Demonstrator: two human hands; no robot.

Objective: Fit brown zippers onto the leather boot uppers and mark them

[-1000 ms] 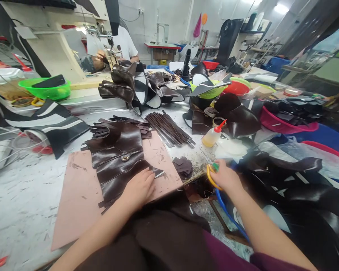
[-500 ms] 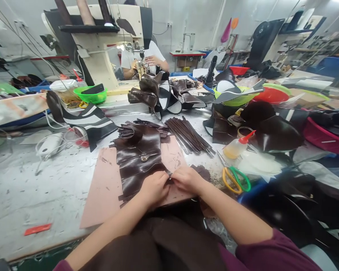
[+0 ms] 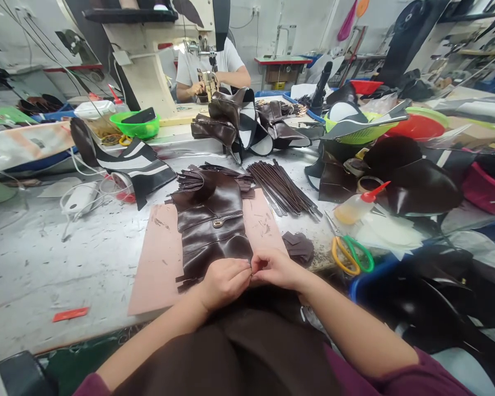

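A dark brown leather boot upper [image 3: 212, 206] with a small oval metal fitting lies flat on a pink board [image 3: 157, 242]. My left hand [image 3: 226, 281] is closed at the upper's lower right corner, its fingers over the leather edge. Fingertips of my right hand [image 3: 274, 268] are pinched together against those of the left. Whatever thin bit sits between the right fingertips is hidden. Beyond the upper, a bundle of narrow brown leather strips [image 3: 282, 187] rests on the table. Small dark leather pieces [image 3: 299, 247] are piled just right of the board.
Scissors [image 3: 350, 256] with yellow and green handles and a glue bottle [image 3: 357, 206] lie to the right. Several boot uppers [image 3: 235, 121] are heaped at the back. Across the table a person [image 3: 226, 60] works at a sewing machine [image 3: 157, 66]. A blue bin [image 3: 358, 286] stands lower right.
My hands stay together at the corner of the upper; the right fingers have drawn into a rounder pinch. The view has tilted down a little. The co-worker's raised hand has lowered.
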